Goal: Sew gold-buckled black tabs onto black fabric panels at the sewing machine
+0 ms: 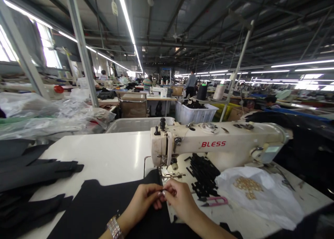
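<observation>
My left hand [146, 199] and my right hand [180, 199] meet just in front of the sewing machine [214, 145], fingertips pinched together. Between them shows a bit of a small black piece [164, 190]; the fingers cover most of it, so its kind is unclear. Under my left hand lies a large black fabric panel [104, 200], its far corner reaching the needle area. To the right of my hands are a pile of short black strips [203, 174] and pink-handled thread snips [215, 201]. Gold-coloured metal rings [247, 186] rest on a white plastic bag [276, 200].
Dark fabric pieces [39, 169] are stacked at the left of the white table [104, 148]. Behind the table stand a translucent bin [138, 124] and a white crate [193, 113]. Dark and pale thread cones [203, 92] stand behind the machine. Several people work farther back.
</observation>
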`<state>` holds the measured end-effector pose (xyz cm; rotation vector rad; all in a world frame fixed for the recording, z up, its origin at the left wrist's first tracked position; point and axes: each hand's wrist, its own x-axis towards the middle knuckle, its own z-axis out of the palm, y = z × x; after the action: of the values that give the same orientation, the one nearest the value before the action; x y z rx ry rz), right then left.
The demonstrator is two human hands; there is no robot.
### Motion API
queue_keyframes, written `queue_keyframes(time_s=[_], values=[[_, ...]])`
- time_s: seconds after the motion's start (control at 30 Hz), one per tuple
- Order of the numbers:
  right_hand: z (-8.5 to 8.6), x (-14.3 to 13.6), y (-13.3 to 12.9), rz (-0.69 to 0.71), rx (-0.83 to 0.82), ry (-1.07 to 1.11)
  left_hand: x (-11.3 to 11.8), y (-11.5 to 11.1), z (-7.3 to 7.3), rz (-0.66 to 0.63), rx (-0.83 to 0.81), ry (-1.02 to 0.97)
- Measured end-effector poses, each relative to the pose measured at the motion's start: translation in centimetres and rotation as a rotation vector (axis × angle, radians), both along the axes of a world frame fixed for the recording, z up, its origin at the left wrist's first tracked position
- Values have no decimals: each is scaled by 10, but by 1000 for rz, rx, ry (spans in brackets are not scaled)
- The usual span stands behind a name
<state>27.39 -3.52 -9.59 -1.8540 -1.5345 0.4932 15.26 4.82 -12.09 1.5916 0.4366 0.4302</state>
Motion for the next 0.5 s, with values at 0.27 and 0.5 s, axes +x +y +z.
queue_keyframes(time_s=[0.27, 0.5], values=[[28, 83, -64, -146, -127, -279, -2, 4, 2, -12, 71, 107], [36, 177, -114, -492, -240, -638, 1, 6, -2, -17, 34, 91]])
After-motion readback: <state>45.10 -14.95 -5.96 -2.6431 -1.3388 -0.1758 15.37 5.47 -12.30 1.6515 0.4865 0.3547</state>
